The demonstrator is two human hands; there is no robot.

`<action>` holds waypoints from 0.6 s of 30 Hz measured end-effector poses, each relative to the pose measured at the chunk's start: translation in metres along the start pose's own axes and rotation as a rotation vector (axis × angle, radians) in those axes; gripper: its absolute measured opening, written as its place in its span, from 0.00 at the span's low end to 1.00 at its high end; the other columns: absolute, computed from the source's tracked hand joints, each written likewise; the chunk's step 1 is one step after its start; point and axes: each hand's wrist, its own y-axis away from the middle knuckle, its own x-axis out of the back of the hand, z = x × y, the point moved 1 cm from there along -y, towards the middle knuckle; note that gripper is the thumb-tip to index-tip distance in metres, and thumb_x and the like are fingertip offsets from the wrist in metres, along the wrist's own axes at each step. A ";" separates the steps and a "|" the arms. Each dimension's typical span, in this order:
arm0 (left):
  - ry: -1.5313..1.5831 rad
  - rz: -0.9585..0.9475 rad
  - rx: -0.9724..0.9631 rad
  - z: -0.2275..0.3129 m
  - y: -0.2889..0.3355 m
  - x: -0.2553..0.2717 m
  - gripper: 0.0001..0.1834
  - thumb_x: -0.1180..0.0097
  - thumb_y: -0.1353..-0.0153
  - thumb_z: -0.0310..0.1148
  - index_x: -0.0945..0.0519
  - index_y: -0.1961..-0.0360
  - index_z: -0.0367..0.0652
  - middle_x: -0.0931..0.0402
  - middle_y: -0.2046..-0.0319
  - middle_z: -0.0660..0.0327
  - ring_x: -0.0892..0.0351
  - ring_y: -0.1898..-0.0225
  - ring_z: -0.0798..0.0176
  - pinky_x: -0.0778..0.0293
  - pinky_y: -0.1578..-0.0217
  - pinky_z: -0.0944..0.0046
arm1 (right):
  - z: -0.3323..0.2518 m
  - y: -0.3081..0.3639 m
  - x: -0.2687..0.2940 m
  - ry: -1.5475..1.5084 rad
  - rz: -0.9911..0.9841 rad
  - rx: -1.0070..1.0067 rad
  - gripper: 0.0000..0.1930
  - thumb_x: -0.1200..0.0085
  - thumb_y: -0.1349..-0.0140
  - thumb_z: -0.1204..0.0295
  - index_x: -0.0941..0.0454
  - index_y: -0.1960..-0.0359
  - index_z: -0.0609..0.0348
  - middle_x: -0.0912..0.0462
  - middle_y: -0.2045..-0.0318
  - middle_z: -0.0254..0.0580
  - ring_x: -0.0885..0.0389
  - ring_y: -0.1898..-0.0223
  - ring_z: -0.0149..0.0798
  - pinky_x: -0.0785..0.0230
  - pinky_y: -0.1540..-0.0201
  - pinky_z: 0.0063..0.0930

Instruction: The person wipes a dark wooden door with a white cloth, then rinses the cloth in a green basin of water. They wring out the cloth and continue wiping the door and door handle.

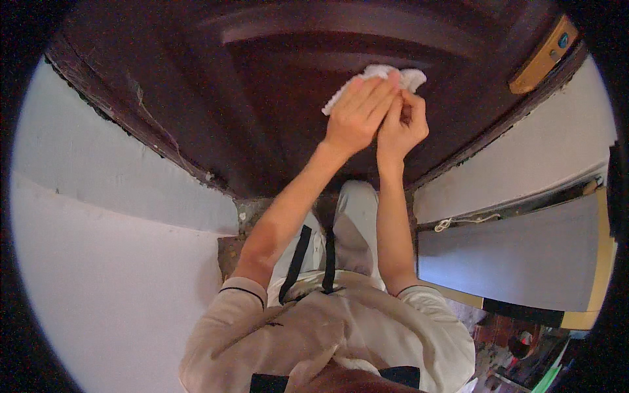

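A white cloth (413, 80) lies bunched against the raised panel of a dark brown door (282, 98). My left hand (359, 116) rests on the cloth with its fingers straight and laid flat over it. Close beside it, my right hand (403, 128) has its fingers bent and closed on the cloth's right part. The two hands touch at the fingers, and most of the cloth under them is hidden. Both forearms reach up from the lower edge.
A yellow metal lock plate (544, 56) is on the door at the upper right. Pale walls flank the doorway, with cobwebs along the left door edge. At the right stands a grey panel with a yellow edge (511, 252), a pale cord (449, 224) on top; mixed items lie below.
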 end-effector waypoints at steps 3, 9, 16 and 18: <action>-0.080 -0.060 -0.052 0.002 0.001 0.000 0.21 0.45 0.40 0.34 0.18 0.45 0.42 0.18 0.48 0.60 0.19 0.49 0.57 0.29 0.42 0.53 | 0.006 0.004 0.001 0.032 0.012 0.017 0.02 0.42 0.40 0.79 0.19 0.66 0.63 0.17 0.69 0.46 0.19 0.70 0.45 0.25 0.65 0.37; -0.361 0.159 0.093 -0.085 0.086 0.040 0.27 0.45 0.32 0.36 0.29 0.34 0.36 0.29 0.36 0.43 0.30 0.34 0.40 0.40 0.33 0.40 | -0.045 0.046 -0.064 -0.063 -0.257 0.400 0.05 0.42 0.42 0.76 0.20 0.64 0.56 0.21 0.68 0.46 0.18 0.74 0.47 0.22 0.75 0.38; -0.289 0.184 0.142 -0.050 0.053 0.016 0.30 0.52 0.28 0.38 0.37 0.28 0.40 0.41 0.28 0.45 0.47 0.25 0.40 0.53 0.28 0.38 | -0.036 0.021 -0.042 -0.179 -0.221 0.335 0.08 0.38 0.44 0.80 0.18 0.62 0.60 0.22 0.72 0.44 0.20 0.75 0.45 0.26 0.73 0.35; -0.290 0.106 0.098 -0.031 0.032 0.001 0.28 0.53 0.29 0.39 0.32 0.30 0.41 0.38 0.29 0.49 0.46 0.26 0.41 0.53 0.28 0.38 | -0.019 0.001 -0.022 -0.123 -0.163 0.332 0.08 0.39 0.42 0.78 0.18 0.60 0.58 0.21 0.70 0.45 0.19 0.74 0.47 0.24 0.71 0.39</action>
